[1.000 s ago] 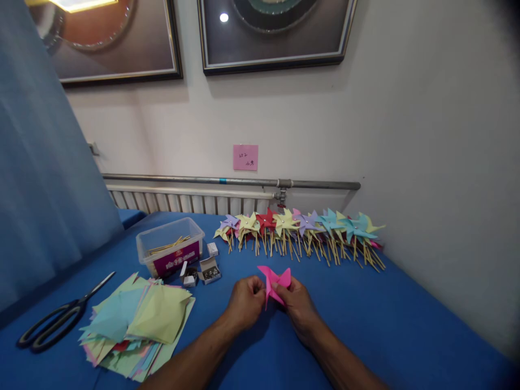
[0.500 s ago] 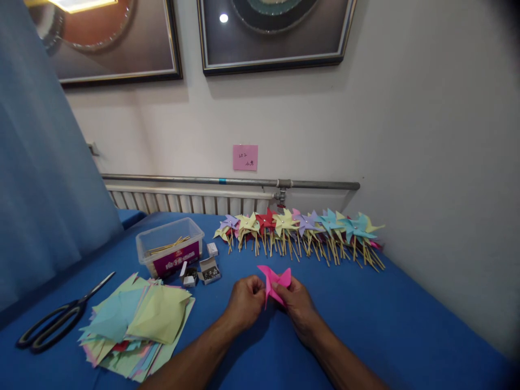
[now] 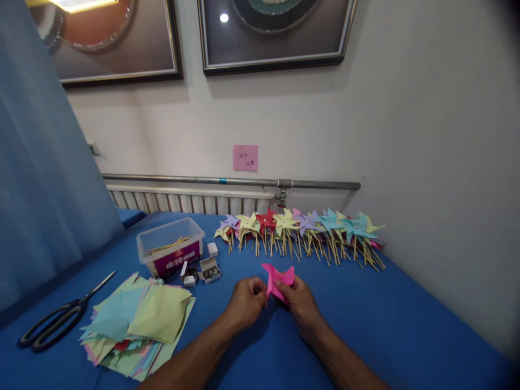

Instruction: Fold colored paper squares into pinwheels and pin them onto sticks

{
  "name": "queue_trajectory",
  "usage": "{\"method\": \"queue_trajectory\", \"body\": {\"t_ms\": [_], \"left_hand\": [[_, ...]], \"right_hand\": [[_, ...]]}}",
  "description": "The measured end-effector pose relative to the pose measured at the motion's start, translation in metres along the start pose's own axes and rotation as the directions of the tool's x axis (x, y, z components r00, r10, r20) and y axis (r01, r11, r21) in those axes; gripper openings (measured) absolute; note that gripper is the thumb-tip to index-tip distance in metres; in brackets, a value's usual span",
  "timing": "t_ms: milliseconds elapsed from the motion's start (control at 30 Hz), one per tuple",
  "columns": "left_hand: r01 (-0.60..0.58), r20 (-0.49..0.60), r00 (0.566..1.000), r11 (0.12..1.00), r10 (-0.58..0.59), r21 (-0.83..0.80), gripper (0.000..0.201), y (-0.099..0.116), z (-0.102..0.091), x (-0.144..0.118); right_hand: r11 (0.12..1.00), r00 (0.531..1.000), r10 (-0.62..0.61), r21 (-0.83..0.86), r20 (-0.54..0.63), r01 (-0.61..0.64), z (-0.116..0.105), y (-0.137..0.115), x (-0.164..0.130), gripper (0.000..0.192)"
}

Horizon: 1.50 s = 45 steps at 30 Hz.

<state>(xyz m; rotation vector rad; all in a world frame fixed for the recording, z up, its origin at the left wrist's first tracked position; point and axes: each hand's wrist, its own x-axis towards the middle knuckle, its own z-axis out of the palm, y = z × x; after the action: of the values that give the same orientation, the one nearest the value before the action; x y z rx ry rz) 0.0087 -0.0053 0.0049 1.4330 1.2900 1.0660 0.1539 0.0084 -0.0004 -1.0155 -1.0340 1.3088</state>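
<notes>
A bright pink paper pinwheel is held above the blue cloth in front of me, its blades folded toward the middle. My right hand pinches it, thumb pressed on its centre and fingers behind. My left hand is closed at the pinwheel's left edge, with thumb and forefinger together. Whether it grips a blade tip or something small is hidden. No stick shows on this pinwheel. Beyond the hands, a small open box of metal pins stands beside another open box of dark pins.
Finished pinwheels on sticks lie in a long row at the back. A clear plastic tub holds wooden sticks. A small white box is beside it. Stacked coloured paper and black-handled scissors lie at left.
Both hands and the pink pinwheel have shifted very slightly to the right. The right thumb still presses on the paper's centre, and the left hand stays closed at its edge.
</notes>
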Motion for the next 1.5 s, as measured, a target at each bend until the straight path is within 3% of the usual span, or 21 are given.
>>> {"method": "queue_trajectory", "body": {"t_ms": [267, 767, 1133, 1367, 1500], "left_hand": [[0.003, 0.046, 0.999, 1.000, -0.002, -0.020, 0.021, -0.006, 0.001, 0.001], [-0.035, 0.046, 0.998, 0.997, 0.032, 0.069, 0.018, -0.011, 0.000, 0.002], [-0.040, 0.041, 0.998, 0.996, 0.037, 0.074, 0.014, 0.001, 0.000, -0.002], [0.010, 0.032, 0.999, 0.994, -0.006, -0.113, 0.024, -0.009, 0.000, 0.006], [0.053, -0.011, 0.998, 0.974, -0.057, -0.222, 0.032, -0.003, -0.002, 0.008]], "right_hand": [[0.998, 1.000, -0.007, -0.062, 0.029, 0.009, -0.001, -0.002, 0.001, 0.036], [0.995, 0.998, -0.026, -0.094, 0.059, 0.031, -0.003, 0.007, 0.004, 0.038], [0.993, 0.998, -0.037, -0.109, 0.060, 0.043, -0.004, 0.008, 0.005, 0.039], [0.999, 0.998, 0.010, -0.034, 0.066, -0.008, -0.001, 0.006, 0.004, 0.041], [0.997, 0.997, 0.042, 0.062, 0.070, -0.046, 0.002, 0.002, 0.001, 0.045]]}}
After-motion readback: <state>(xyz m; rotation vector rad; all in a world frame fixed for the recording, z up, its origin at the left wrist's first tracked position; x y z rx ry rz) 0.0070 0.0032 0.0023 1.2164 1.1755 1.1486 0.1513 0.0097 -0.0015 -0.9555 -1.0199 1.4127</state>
